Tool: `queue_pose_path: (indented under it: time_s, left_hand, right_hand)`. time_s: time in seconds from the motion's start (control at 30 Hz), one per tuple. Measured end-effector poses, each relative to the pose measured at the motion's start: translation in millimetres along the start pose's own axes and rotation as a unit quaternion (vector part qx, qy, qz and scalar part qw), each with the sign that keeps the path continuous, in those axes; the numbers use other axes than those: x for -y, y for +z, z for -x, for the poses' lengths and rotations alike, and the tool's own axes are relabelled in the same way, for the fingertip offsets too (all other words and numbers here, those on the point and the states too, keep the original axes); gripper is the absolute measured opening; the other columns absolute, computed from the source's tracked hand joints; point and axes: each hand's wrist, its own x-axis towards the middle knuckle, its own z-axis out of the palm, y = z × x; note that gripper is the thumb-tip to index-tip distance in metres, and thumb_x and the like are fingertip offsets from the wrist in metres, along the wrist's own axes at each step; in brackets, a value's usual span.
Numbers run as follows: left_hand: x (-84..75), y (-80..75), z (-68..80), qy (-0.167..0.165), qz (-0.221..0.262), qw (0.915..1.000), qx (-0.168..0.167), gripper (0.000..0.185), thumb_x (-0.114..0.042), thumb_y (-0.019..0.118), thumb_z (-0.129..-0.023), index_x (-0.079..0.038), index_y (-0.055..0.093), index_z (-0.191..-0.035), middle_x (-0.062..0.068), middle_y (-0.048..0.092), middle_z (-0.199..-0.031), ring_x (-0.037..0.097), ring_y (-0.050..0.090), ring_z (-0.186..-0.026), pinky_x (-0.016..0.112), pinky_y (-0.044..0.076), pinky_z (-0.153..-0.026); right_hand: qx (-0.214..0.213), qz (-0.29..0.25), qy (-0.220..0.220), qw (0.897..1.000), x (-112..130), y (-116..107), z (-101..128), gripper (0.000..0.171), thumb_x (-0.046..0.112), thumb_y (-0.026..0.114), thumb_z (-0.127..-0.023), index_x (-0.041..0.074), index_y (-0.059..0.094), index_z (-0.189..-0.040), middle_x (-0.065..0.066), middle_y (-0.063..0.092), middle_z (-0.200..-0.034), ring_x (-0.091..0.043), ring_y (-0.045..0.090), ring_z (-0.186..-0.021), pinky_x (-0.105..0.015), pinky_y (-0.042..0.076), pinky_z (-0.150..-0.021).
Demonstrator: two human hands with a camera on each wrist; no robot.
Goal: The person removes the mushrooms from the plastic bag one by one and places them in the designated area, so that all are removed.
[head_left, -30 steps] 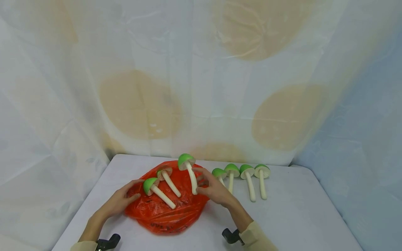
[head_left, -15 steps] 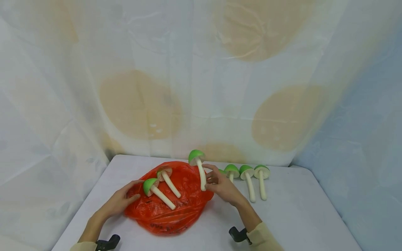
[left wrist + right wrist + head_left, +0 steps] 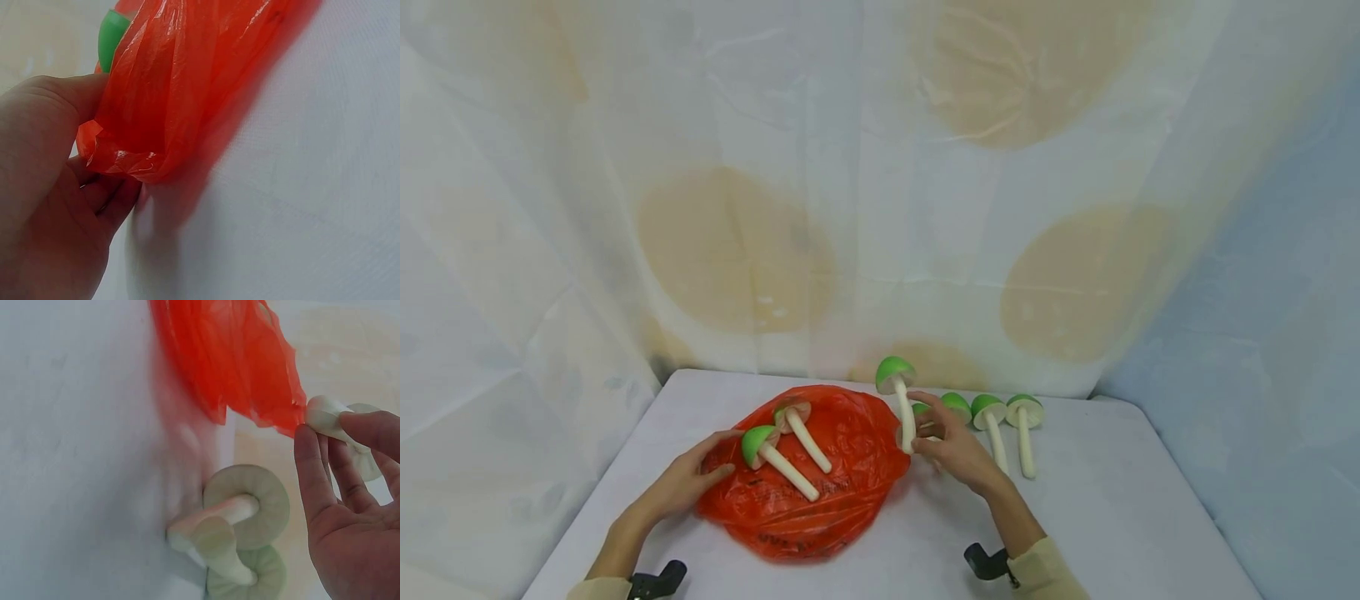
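Observation:
My right hand [image 3: 942, 442] pinches the white stem of a green-capped toy mushroom [image 3: 898, 392] and holds it upright just past the right edge of the red plastic bag [image 3: 820, 492]. In the right wrist view the fingers [image 3: 310, 469] grip the stem end of that mushroom [image 3: 328, 415]. Two more green mushrooms [image 3: 775, 457] [image 3: 801, 429] lie on the bag. My left hand [image 3: 688, 479] rests on the bag's left edge; in the left wrist view its thumb and fingers [image 3: 75, 100] pinch a fold of the bag [image 3: 181, 94].
A row of mushrooms [image 3: 1015, 433] lies on the white table [image 3: 1112, 517] to the right of my right hand; two of them [image 3: 247, 515] show close below it. A patterned cloth backdrop [image 3: 880, 183] hangs behind the table.
My right hand has carried the held mushroom to the right, from over the bag toward the row of mushrooms. The left hand and the two mushrooms on the bag have stayed put.

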Motion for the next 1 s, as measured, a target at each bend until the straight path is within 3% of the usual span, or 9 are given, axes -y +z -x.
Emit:
queue_pose_path:
  time_s: [0.23, 0.57, 0.8, 1.0]
  left_hand:
    - [0.4, 0.2, -0.3, -0.009, -0.004, 1.0, 0.001, 0.051, -0.03, 0.067, -0.097, -0.034, 0.048, -0.145, 0.011, 0.045, -0.154, 0.043, 0.035, -0.143, 0.071, 0.03, -0.11]
    - [-1.2, 0.5, -0.9, 0.008, -0.013, 0.9999, -0.005, 0.051, -0.029, 0.066, -0.098, -0.031, 0.048, -0.146, 0.012, 0.046, -0.153, 0.044, 0.038, -0.142, 0.071, 0.031, -0.109]
    - [-1.6, -0.3, 0.8, 0.012, -0.014, 0.9998, -0.002, 0.052, -0.032, 0.066, -0.098, -0.031, 0.047, -0.146, 0.012, 0.046, -0.153, 0.044, 0.037, -0.142, 0.071, 0.032, -0.11]
    - [-2.7, -0.5, 1.6, 0.024, -0.011, 0.9997, -0.003, 0.051, -0.031, 0.066, -0.098, -0.03, 0.047, -0.146, 0.013, 0.047, -0.152, 0.044, 0.038, -0.142, 0.071, 0.031, -0.11]
  right_hand:
    - [0.003, -0.009, 0.007, 1.0, -10, -15, 7, 0.067, 0.004, 0.069, -0.091, 0.033, 0.043, -0.147, -0.014, 0.064, -0.115, -0.032, 0.062, -0.107, -0.039, 0.054, -0.087]
    - [0.008, 0.004, 0.011, 1.0, -19, -36, 19, 0.069, 0.002, 0.072, -0.088, 0.024, 0.041, -0.146, -0.018, 0.063, -0.114, -0.031, 0.063, -0.105, -0.037, 0.053, -0.088]
    - [-0.01, 0.017, 0.015, 1.0, -17, -47, 28, 0.071, 0.003, 0.074, -0.087, 0.019, 0.038, -0.147, -0.018, 0.064, -0.114, -0.03, 0.062, -0.106, -0.035, 0.052, -0.087]
    - [-0.035, 0.002, 0.023, 0.999, -19, -57, 35, 0.073, 0.002, 0.073, -0.087, 0.023, 0.037, -0.147, -0.018, 0.064, -0.115, -0.03, 0.062, -0.108, -0.032, 0.054, -0.085]
